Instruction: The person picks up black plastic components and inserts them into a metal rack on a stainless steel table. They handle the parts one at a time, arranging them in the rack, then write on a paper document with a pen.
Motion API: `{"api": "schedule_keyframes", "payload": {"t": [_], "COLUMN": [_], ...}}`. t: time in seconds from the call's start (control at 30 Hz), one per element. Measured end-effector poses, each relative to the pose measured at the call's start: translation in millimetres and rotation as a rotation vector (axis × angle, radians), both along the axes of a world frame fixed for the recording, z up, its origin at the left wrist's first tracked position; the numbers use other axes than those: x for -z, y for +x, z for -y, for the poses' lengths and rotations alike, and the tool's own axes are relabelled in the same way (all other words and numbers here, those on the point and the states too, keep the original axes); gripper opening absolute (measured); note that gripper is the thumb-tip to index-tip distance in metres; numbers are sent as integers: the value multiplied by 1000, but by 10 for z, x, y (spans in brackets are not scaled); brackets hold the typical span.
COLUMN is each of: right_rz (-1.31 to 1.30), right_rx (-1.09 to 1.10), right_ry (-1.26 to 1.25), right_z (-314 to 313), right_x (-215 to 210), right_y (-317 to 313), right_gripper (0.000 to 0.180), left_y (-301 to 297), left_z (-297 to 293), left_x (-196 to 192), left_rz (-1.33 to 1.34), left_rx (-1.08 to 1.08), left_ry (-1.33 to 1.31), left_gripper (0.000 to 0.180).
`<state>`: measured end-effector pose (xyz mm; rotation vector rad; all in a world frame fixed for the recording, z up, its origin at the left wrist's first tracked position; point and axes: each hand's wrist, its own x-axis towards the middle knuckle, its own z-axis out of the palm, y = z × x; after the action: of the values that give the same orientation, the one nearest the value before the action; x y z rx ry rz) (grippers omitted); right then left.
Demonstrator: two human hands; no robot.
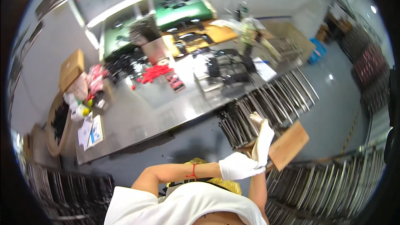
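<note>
Head view: the wearer's white shirt (196, 206) fills the lower edge, and 2 forearms rise from it, the left with a red bracelet (193, 171). Both hands wear white gloves. The left hand (241, 167) is bent round the lower end of the right glove (266, 134), at the wrist, its fingers closed on the fabric. Inside that glove the right hand (261, 141) points up and away, fingers extended and gripping nothing; their exact spread is hard to tell.

Just beyond the right hand, to its right, lies a tilted wooden board (289, 146), near a row of metal bars (275, 102) along the desk's front edge. More bars stand in rows at lower right (333, 181) and lower left (68, 191).

Past the hands stretches the grey desk (143, 118). On its near left corner lies a booklet (96, 130); behind it are bottles (79, 112) and a brown carton (71, 68). Small red pieces (154, 73) are heaped mid-desk, with blurred black parts (229, 66) to their right and a white sheet (264, 71) beyond these. Farther off sit a blue container (317, 51) on the floor and green panels (183, 8) behind the desk.
</note>
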<state>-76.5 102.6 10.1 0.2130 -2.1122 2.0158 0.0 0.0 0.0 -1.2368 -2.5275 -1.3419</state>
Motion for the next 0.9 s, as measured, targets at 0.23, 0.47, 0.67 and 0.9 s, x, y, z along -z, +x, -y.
{"api": "schedule_keyframes", "payload": {"t": [0.23,0.47,0.67,0.9], "right_rz": [-159,-2,23,2], "right_rx": [-354,-621,-590,-383], "right_ry": [491,678,737,530], "right_z": [1375,1420,1168,801], "right_x": [197,603,594,748], "right_y": [-586,-781,-1421,-2837], "right_gripper": [25,21,25,27], "left_y": [-170,55,-290,-1057], "left_z": [1708,1933,1942,1799], "left_x": [-1473,-2302,-2051,-1957], "left_rz": [83,-667,-680,-666], "left_rx": [61,-283,-310,-322], "left_ry": [-1166,-932,-936,-981], "left_gripper": [8,9,10,11]}}
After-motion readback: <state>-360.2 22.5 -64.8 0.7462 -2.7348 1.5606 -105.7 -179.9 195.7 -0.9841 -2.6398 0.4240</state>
